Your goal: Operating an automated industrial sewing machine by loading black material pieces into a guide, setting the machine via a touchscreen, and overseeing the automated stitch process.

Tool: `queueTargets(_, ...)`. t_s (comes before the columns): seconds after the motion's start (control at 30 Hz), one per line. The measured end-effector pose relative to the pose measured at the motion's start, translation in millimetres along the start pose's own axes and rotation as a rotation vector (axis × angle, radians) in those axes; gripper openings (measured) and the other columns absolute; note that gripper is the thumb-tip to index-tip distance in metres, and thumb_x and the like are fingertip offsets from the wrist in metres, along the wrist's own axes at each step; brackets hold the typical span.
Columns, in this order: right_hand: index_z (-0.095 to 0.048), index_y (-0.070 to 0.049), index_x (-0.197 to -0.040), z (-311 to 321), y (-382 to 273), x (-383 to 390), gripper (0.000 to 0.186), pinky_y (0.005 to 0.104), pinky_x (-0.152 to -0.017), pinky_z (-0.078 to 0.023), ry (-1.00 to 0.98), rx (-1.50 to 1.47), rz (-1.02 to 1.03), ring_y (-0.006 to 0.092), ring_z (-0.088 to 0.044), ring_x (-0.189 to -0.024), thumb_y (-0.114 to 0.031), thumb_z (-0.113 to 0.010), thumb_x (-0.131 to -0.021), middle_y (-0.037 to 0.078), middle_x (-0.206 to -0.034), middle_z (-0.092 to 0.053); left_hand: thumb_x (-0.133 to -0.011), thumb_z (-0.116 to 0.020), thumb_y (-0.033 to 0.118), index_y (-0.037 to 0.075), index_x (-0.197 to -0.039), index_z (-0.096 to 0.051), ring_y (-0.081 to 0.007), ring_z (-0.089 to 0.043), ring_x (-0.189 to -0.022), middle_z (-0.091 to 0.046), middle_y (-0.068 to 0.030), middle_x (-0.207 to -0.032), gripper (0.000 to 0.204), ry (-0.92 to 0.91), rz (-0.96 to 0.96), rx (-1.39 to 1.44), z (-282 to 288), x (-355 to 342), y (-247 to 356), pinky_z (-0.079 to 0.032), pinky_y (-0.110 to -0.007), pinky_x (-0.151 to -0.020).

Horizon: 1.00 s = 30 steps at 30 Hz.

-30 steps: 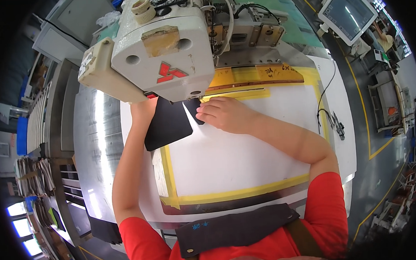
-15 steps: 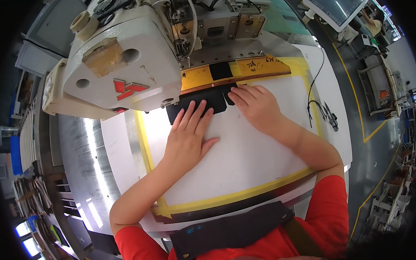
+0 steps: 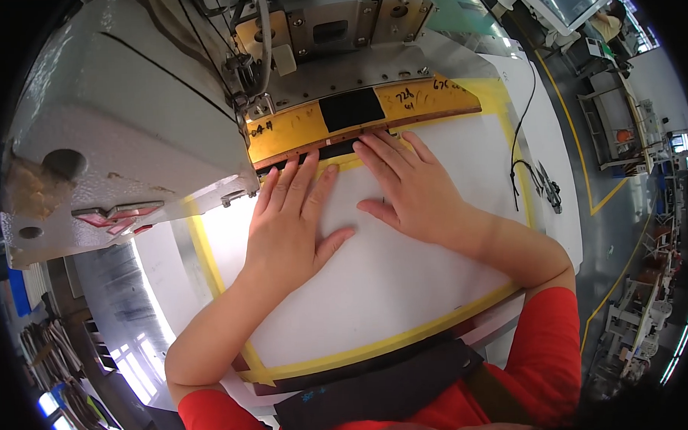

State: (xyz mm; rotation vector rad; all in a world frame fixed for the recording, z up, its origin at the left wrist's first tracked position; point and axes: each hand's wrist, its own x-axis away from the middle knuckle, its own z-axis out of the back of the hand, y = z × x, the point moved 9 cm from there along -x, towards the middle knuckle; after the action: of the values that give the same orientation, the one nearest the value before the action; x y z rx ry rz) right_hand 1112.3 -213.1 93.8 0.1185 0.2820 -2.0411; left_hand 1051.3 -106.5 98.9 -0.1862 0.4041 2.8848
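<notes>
Since half a second ago in the head view, the left hand [image 3: 280,236] has advanced toward 12 o'clock, up to the front edge of the yellow plate [image 3: 423,102], and less of the black piece [image 3: 337,149] shows outside that edge. More black now fills the plate's window [image 3: 352,110].

Left hand lies palm down, grasping nothing, its fingers extended, slightly parted and pointing to about 1 o'clock, thumb toward 2. The right hand [image 3: 419,193] is likewise flat and unclenched, fingers toward 11 o'clock, thumb out toward 9. Both sets of fingertips rest at the plate's edge; how firmly they press cannot be told.

The black piece looks dark and flat, showing as a narrow strip along the plate's front edge; its full outline is hidden. This strip lies at 1 o'clock from the left hand and 11 from the right, between their fingertips, above the white sheet [image 3: 347,291].
</notes>
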Motion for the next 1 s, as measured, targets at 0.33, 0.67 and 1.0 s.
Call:
queueTargets(0.33,-0.043,0.004,-0.136,2.7,6.5,5.8,0.068,0.0492,-0.112,-0.023,-0.018,0.039,-0.047,0.0327,-0.038,-0.135,-0.041,-0.061,-0.088,0.019,-0.143,-0.042,-0.082,-0.064,0.052,0.007,-0.138,-0.047,-0.039,-0.044,-0.127,-0.045,-0.0207,-0.139,0.073,0.062,0.045,-0.079,3.1,1.8,-4.9,-0.037,-0.049,-0.104)
queueTargets(0.67,-0.041,0.003,-0.138,0.0,4.9,7.3,0.07,0.0515,-0.113,-0.022,-0.036,-0.018,-0.042,0.0351,-0.034,-0.138,-0.042,-0.06,-0.089,0.02,-0.146,-0.038,-0.082,-0.066,0.05,0.008,-0.134,-0.051,-0.0415,-0.045,-0.125,-0.044,-0.0212,-0.14,0.069,0.067,0.037,-0.042,5.0,4.5,-3.0,-0.038,-0.049,-0.102)
queueTargets(1.0,-0.044,0.002,-0.136,3.3,1.1,16.3,0.068,0.0526,-0.111,-0.024,-0.043,-0.032,-0.043,0.0343,-0.033,-0.139,-0.043,-0.061,-0.088,0.02,-0.148,-0.035,-0.08,-0.069,0.044,0.007,-0.137,-0.047,-0.0428,-0.044,-0.126,-0.042,-0.0214,-0.143,0.071,0.037,0.041,-0.061,3.3,5.6,-2.1,-0.031,-0.051,-0.107)
